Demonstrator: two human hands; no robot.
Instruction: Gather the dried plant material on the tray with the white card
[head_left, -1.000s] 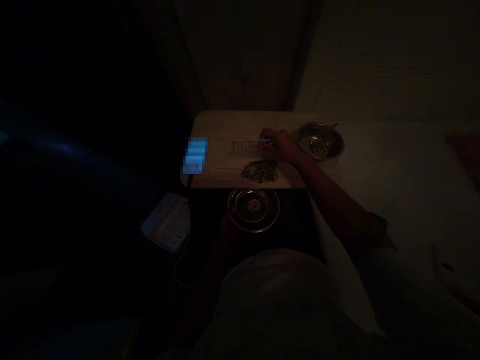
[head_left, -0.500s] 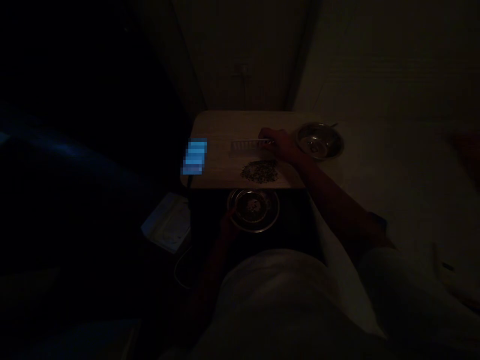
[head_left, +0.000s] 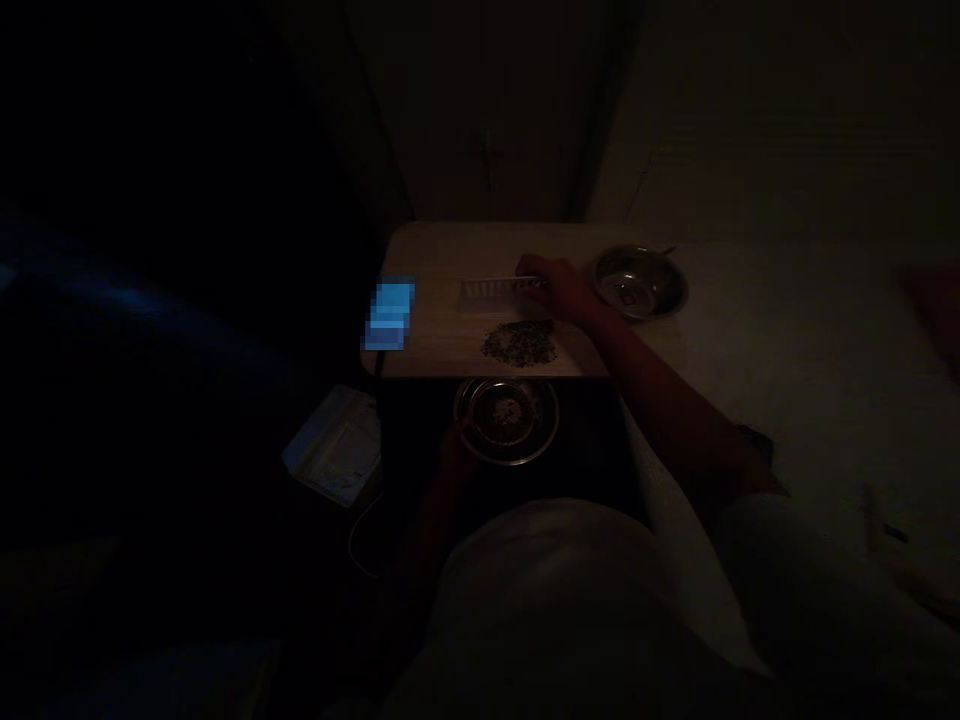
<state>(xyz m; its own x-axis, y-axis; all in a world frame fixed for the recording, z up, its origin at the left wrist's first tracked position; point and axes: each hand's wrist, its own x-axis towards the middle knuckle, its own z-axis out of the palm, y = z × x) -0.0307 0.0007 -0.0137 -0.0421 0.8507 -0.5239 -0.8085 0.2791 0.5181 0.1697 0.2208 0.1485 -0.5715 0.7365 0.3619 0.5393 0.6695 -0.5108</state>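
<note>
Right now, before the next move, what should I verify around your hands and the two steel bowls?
Right hand has the pale toothed strip by its right end: ok.
Strip lies apart from the dark crumbly pile on the wooden table: ok.
Left hand is at the rim of the lower steel bowl: ok.
Left hand's grip on that bowl: cannot tell, too dark.
Upper steel bowl stands apart from the right hand: ok.
Light over the work: not ok, the whole scene is very dim.
</note>
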